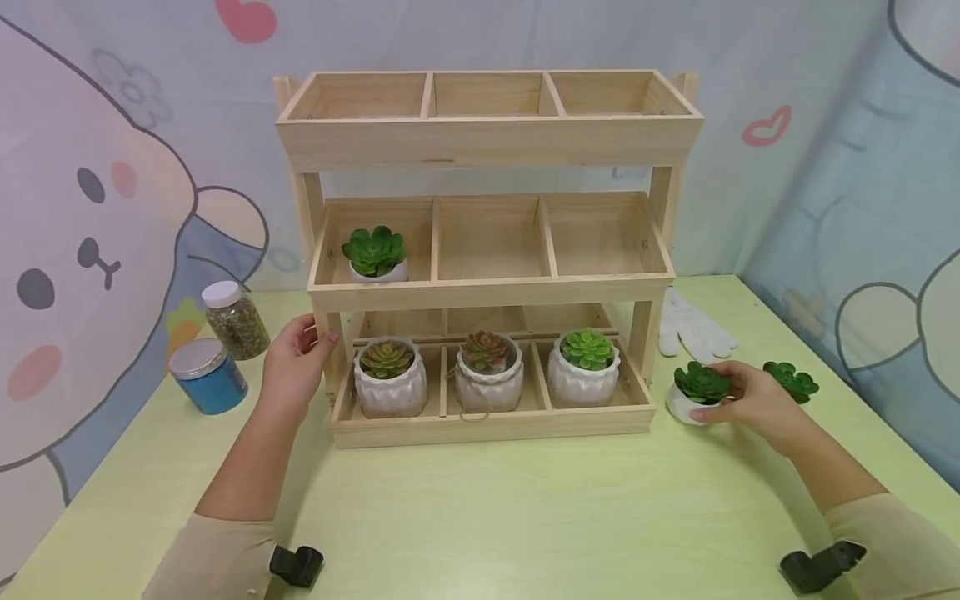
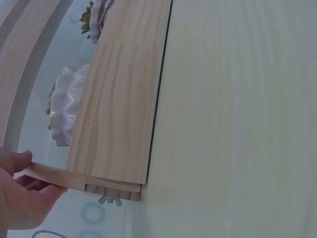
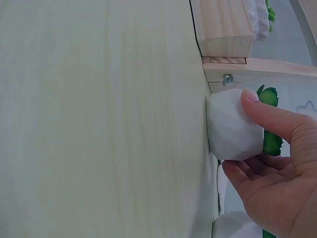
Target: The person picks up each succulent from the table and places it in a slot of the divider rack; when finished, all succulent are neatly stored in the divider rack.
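A three-tier wooden plant shelf [image 1: 491, 146] stands in the middle of the table. My left hand [image 1: 292, 367] grips its left side post low down, thumb on the near side, as the left wrist view also shows. Over at the right, my right hand [image 1: 757, 404] holds a small white faceted pot [image 3: 235, 124] with a dark green succulent [image 1: 701, 383], thumb on one side and fingers on the other. A similar potted succulent [image 1: 375, 254] sits in the middle tier's left compartment. White ruffled pots [image 1: 392, 392] with succulents fill the three bottom compartments.
Another green succulent [image 1: 792, 382] stands just behind my right hand. White gloves [image 1: 693, 325] lie beyond the shelf's right side. At the left are a jar of greenish-brown bits [image 1: 238, 325] and a blue jar [image 1: 208, 379]. A cartoon-print cloth [image 1: 487, 33] hangs behind the table.
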A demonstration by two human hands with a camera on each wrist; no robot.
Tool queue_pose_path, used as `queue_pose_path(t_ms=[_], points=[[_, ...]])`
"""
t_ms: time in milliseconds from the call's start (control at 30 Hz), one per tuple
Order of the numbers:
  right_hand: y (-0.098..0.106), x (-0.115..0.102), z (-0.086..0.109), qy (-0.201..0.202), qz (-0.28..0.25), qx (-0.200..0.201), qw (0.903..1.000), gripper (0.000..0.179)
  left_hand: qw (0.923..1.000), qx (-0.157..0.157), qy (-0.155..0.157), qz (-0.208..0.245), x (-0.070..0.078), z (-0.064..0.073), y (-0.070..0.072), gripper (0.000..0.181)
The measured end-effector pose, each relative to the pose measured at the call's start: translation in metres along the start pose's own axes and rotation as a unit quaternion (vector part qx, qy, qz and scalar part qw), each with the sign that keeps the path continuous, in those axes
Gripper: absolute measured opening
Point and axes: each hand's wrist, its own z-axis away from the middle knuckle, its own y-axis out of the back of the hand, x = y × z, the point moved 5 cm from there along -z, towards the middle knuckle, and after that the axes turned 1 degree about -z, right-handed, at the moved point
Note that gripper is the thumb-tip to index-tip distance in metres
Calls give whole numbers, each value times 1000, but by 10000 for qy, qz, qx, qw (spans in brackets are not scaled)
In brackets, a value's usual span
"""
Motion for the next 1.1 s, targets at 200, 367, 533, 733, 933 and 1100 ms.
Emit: queue_pose_path(t_ms=[200, 367, 533, 733, 933, 1100], points=[[0, -2, 0, -24, 133, 84, 9999, 80, 10000, 7, 13, 18, 0, -1, 0, 48], [3, -6, 3, -40, 213, 106, 9997, 79, 10000, -28, 45, 22, -1, 0, 0, 50], [6, -22, 9, 126, 20, 48, 9999, 70, 10000, -53, 70, 17, -1, 0, 0, 51], [8, -48, 15, 382, -285, -4, 9989, 61, 10000, -45, 88, 11, -1, -1, 1, 51], [-2, -78, 22, 581, -573, -110, 9966, 61, 9999, -6, 130, -44, -3, -2, 2, 50], [-19, -106, 30, 681, -815, -318, 9938, 63, 9999, -28, 141, -25, -2, -2, 0, 50]])
